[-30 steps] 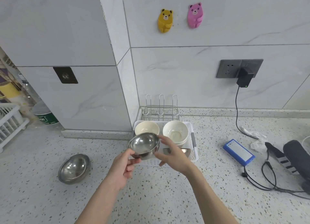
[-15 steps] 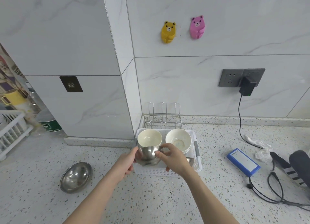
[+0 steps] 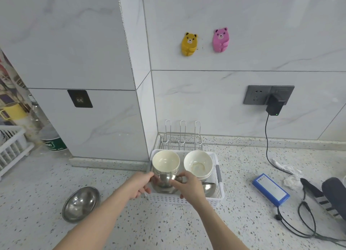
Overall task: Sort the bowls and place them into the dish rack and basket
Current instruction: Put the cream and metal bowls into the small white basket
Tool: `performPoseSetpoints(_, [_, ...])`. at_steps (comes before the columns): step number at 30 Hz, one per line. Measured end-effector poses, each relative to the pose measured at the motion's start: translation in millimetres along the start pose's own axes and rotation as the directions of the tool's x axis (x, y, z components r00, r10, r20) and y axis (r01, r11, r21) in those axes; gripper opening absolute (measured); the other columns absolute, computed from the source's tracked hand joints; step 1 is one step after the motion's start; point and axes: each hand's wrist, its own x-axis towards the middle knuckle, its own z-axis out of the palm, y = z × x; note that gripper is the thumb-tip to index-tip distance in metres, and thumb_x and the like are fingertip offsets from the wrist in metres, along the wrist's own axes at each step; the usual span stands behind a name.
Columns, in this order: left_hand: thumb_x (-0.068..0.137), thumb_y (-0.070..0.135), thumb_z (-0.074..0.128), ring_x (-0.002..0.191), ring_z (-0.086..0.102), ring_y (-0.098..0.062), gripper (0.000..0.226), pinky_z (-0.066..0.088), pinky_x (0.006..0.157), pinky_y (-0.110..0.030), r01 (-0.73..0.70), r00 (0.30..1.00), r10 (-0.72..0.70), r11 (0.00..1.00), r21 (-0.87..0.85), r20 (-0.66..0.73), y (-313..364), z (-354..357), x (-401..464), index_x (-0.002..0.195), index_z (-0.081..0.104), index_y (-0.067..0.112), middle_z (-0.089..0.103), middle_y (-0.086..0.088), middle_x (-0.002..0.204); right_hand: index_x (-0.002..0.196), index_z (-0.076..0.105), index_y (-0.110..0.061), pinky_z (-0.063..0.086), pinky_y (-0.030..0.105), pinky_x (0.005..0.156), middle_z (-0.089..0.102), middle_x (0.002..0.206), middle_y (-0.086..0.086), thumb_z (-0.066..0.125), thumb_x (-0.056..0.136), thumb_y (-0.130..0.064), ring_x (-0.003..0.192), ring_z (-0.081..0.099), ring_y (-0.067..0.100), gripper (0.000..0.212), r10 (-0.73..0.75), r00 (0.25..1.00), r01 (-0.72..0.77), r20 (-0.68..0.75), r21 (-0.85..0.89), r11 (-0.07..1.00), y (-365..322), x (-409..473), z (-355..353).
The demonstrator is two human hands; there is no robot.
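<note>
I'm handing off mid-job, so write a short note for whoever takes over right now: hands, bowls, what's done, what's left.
Left hand and right hand both hold a steel bowl, low in the front of the white basket.
Done: cream bowls and white bowls sit at the basket's back; another steel bowl lies in its front right.
Left: release this bowl, then fetch the loose steel bowl on the counter. The wire rack holds nothing.

Both forearms reach forward from the near edge, converging toward the middle. The left hand (image 3: 139, 185) and right hand (image 3: 189, 187) face each other, fingers (image 3: 176, 182) curled in a shared grip.
</note>
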Motion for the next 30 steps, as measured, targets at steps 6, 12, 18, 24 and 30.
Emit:
performPoseSetpoints(6, [0.097, 0.024, 0.055, 0.031, 0.027, -0.009, 0.027, 0.020, 0.032, -0.018, -0.154, 0.984, 0.140, 0.979, -0.134, -0.111, -0.1, 6.5, 2.1, 0.080, 0.074, 0.017, 0.062, -0.011, 0.068, 0.091, 0.059, -0.030, 0.043, 0.015, 0.041, 0.070, 0.080, -0.012, 0.075, 0.072, -0.053, 0.041, 0.061, 0.003, 0.034, -0.001, 1.000, 0.000, -0.030, -0.041, 0.999, -1.9, -1.1, 5.3])
performPoseSetpoints(12, [0.098, 0.024, 0.055, 0.032, 0.028, -0.007, 0.023, 0.021, 0.032, -0.019, -0.189, 0.978, 0.173, 0.972, -0.139, -0.117, -2.7, 9.3, -0.7, 0.088, 0.074, 0.016, 0.064, -0.010, 0.071, 0.093, 0.057, -0.032, 0.056, 0.031, 0.064, 0.070, 0.085, -0.012, 0.070, 0.073, -0.056, 0.060, 0.070, 0.011, 0.034, 0.016, 0.996, -0.031, -0.087, -0.169, 0.985, -6.5, -2.0, 13.7])
performPoseSetpoints(18, [0.098, 0.023, 0.053, 0.035, 0.035, -0.007, 0.013, 0.027, 0.037, -0.018, -0.209, 0.968, 0.183, 0.968, -0.142, -0.173, -8.0, 20.9, 0.0, 0.102, 0.065, 0.019, 0.068, -0.006, 0.070, 0.113, 0.060, -0.031, 0.052, 0.025, 0.058, 0.067, 0.090, -0.014, 0.058, 0.087, -0.050, 0.058, 0.070, 0.007, 0.032, 0.011, 0.998, -0.025, -0.057, -0.261, 0.965, -0.6, -9.9, 24.9])
performPoseSetpoints(24, [0.098, 0.027, 0.053, 0.038, 0.035, -0.008, 0.015, 0.026, 0.034, -0.018, -0.262, 0.958, 0.237, 0.953, -0.150, -0.163, -18.8, 16.2, -11.3, 0.110, 0.061, 0.022, 0.069, -0.009, 0.082, 0.130, 0.051, -0.035, 0.059, 0.034, 0.071, 0.070, 0.087, -0.007, 0.046, 0.094, -0.036, 0.062, 0.071, 0.009, 0.037, 0.010, 0.998, -0.027, -0.062, -0.280, 0.960, 1.8, -21.0, 27.8])
performPoseSetpoints(30, [0.095, 0.018, 0.054, 0.047, 0.040, -0.010, 0.016, 0.035, 0.046, -0.022, -0.415, 0.854, 0.267, 0.867, -0.276, -0.446, -56.1, -22.1, -29.6, 0.085, 0.064, 0.010, 0.059, -0.003, 0.066, 0.124, 0.055, -0.035, 0.051, 0.032, 0.082, 0.066, 0.116, -0.018, 0.049, 0.094, -0.022, 0.103, 0.063, 0.008, 0.033, -0.058, 0.951, 0.060, -0.305, -0.004, 0.998, -3.0, -48.3, 35.0])
